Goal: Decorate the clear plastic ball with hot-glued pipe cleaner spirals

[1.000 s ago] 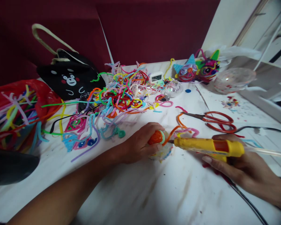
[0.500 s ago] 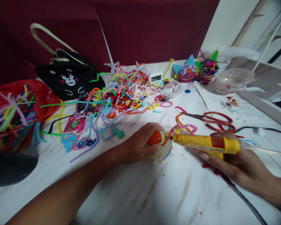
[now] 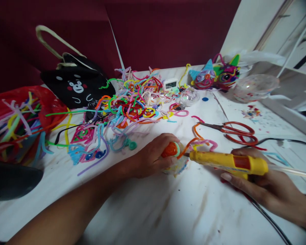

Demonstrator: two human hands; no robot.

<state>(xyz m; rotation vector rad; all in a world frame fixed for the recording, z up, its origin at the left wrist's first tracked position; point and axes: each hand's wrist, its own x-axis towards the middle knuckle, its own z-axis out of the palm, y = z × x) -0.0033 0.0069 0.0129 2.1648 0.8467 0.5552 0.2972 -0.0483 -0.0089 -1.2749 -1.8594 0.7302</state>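
My left hand (image 3: 156, 154) is closed around a small clear ball (image 3: 177, 166) low over the marble-patterned table. An orange coil (image 3: 169, 149) with a pale green rim sits on the ball between thumb and fingers. From the coil an orange pipe cleaner (image 3: 191, 141) trails away toward the back right. My right hand (image 3: 260, 183) grips a yellow glue gun (image 3: 226, 161), with a clear glue stick (image 3: 290, 170) poking out of its rear. The gun's nozzle points left, close to the coil and the pipe cleaner; whether it touches them I cannot tell.
Red-handled scissors (image 3: 229, 128) lie beyond the glue gun. A tangled heap of pipe cleaners (image 3: 135, 102) spreads behind my left hand. At left are a red bag (image 3: 48, 98) and a black bag (image 3: 76, 81). A clear bowl (image 3: 256, 86) and two decorated figures (image 3: 216, 76) stand at the back right.
The glue gun has shifted slightly right and down with my right hand. My left hand keeps its hold on the ball. The whole view has moved a little.
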